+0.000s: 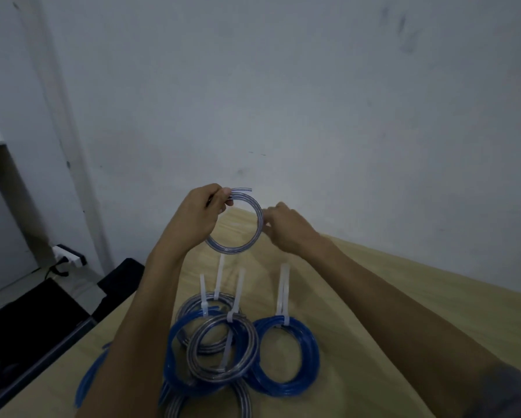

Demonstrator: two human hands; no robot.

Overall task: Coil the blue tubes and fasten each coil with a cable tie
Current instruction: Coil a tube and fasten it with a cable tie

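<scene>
2 hands hold 1 small coil (238,224) upright above the table (388,297): its upper left is gripped by the left hand (200,214), its right edge pinched by the right hand (286,226), finished coils (229,342) lying below.

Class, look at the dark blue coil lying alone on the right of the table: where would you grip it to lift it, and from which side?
Pinch the dark blue coil on its near arc, coming from above. It lies flat, and its cable tie sticks out at the far side.
</scene>
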